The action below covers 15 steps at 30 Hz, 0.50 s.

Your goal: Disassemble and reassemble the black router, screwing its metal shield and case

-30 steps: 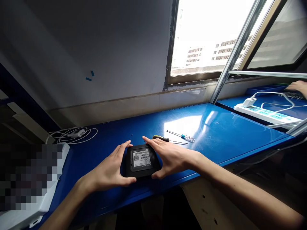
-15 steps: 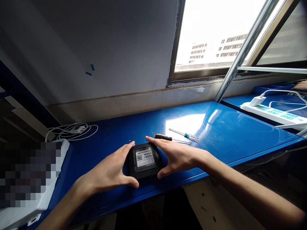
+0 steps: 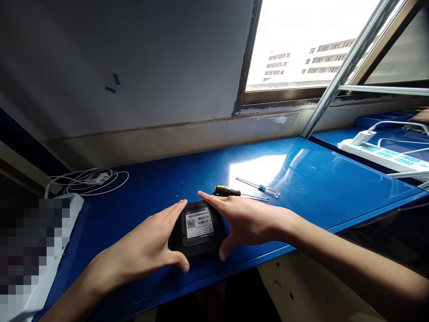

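A flat, squarish black electronic device (image 3: 200,250) lies on the blue table, its label (image 3: 200,224) with a QR code and barcodes facing up. Along its left side curves my left hand (image 3: 144,246), fingertips at the back corner and thumb near the front. My right hand (image 3: 250,221) spans the right side the same way, thumb low by the front corner. Both hands hold the device between them. Just behind my right hand lies a black and yellow screwdriver (image 3: 228,191); a clear-handled screwdriver (image 3: 269,191) rests beyond it. Two tiny screws (image 3: 177,196) lie behind the device.
A coiled white cable with a plug (image 3: 98,178) sits at the back left, near a white-edged object (image 3: 72,208) that is partly pixelated. On the right, past a metal frame post (image 3: 323,109), lies a white power strip (image 3: 382,154). Another person's hand (image 3: 420,115) shows at the far right edge.
The view has shifted and tilted slightly. Both thumbs sit a little lower in the picture around the device. The screwdrivers appear to stay where they were.
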Available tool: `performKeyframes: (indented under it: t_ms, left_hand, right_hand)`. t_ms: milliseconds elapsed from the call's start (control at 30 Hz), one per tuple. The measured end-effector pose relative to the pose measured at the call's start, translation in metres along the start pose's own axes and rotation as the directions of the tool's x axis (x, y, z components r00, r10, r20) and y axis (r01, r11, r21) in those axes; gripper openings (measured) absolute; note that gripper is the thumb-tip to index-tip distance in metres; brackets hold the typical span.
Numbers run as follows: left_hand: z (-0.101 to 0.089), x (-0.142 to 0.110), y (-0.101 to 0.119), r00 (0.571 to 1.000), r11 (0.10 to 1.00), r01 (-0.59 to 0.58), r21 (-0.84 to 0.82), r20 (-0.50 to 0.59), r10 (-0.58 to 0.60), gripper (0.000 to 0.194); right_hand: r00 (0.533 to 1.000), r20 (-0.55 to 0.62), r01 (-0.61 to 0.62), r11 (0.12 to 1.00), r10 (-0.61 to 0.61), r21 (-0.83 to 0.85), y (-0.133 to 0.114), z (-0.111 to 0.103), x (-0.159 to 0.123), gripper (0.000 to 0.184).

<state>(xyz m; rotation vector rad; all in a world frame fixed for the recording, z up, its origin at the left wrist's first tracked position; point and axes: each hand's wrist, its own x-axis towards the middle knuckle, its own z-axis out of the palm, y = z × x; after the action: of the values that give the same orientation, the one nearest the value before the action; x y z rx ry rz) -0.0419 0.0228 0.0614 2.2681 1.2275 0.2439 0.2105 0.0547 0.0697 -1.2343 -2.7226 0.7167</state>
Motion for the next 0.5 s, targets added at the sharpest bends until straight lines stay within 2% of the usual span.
performKeyframes:
  t_ms: [100,233,400,500]
  left_hand:
    - [0.0012,0.0028,-0.0011,0.999,0.999,0.045,-0.004,0.024,-0.045,0.100]
    - [0.0034,0.0030,-0.0030,0.995,0.996,0.091,-0.001,0.044,-0.090,0.107]
    - [0.0054,0.0013,-0.0064,0.999,0.999,0.032,-0.028,0.013,-0.032,0.089]
    - [0.0049,0.0035,-0.0051,0.999,0.998,0.051,-0.026,0.010,-0.051,0.083]
  right_hand:
    - [0.997,0.081,-0.013,1.000,0.014,-0.009,-0.0035,-0.0013,0.0030,0.140]
    - [0.995,0.094,-0.009,0.999,0.012,-0.038,-0.0066,-0.0037,0.0058,0.140]
    - [0.996,0.085,-0.001,1.000,0.003,-0.016,-0.0018,-0.0007,0.0069,0.138]
    - [0.996,0.092,0.001,1.000,0.000,-0.018,0.0000,0.0011,0.0082,0.137]
